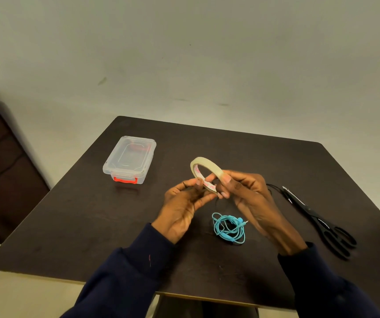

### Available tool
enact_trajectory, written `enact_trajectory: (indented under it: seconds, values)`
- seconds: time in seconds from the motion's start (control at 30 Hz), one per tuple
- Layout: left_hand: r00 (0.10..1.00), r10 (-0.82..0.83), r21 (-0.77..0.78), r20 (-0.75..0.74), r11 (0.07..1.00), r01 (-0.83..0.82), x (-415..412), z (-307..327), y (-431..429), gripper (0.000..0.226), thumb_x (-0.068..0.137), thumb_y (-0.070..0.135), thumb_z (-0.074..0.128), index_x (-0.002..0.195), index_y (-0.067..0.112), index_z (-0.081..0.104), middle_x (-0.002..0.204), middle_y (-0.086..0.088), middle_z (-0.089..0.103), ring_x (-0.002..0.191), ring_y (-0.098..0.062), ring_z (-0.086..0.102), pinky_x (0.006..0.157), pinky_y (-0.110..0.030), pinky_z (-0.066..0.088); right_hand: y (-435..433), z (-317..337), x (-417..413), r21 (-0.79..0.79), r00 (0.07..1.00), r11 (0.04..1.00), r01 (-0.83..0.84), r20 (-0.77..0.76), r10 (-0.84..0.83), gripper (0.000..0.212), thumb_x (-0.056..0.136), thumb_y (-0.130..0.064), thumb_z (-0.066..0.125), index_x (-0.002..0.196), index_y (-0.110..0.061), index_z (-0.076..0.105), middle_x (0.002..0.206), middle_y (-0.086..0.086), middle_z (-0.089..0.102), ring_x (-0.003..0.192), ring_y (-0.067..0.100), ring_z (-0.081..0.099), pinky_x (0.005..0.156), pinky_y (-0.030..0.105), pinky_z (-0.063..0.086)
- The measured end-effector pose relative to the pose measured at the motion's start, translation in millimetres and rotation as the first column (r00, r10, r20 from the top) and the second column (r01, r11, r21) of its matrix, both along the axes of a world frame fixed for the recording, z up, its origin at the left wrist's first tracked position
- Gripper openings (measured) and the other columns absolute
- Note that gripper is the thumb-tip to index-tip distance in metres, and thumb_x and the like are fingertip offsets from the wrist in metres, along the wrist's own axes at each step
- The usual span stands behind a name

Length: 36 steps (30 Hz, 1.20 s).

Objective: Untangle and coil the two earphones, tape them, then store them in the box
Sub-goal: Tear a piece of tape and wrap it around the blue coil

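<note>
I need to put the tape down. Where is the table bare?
Bare: the table near-left, between box and left sleeve, and the far strip behind the tape. Crowded: centre-right, around blue earphones, scissors, left hand and right hand.

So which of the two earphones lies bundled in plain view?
The blue earphone, on the table between the wrists, untouched. The black earphone shows only as thin cable by the scissors tips.
</note>
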<state>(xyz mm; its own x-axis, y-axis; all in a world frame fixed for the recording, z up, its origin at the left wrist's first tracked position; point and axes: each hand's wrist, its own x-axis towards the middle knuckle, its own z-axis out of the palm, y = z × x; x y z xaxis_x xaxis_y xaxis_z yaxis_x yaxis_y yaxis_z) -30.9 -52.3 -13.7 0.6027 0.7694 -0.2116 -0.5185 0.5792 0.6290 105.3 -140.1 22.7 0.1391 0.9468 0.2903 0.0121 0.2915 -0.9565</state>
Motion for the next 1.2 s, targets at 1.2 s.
enact_trajectory:
  seconds: [1.2]
  values:
    - [0.949, 0.307, 0.77, -0.069, 0.622, -0.145, -14.6, -2.3, 22.3, 0.031, 0.079, 0.016, 0.077, 0.11, 0.009, 0.074, 0.109, -0.008, 0.076, 0.103, -0.024, 0.074, 0.081, -0.035, 0.062, -3.9, -2.6, 9.2, -0.035, 0.997, 0.998, 0.059, 0.05, -0.057, 0.024, 0.096, -0.013, 0.058, 0.104, -0.002, 0.078, 0.078, 0.012, 0.07, 0.067, 0.009, 0.052, 0.074, 0.027, 0.047]
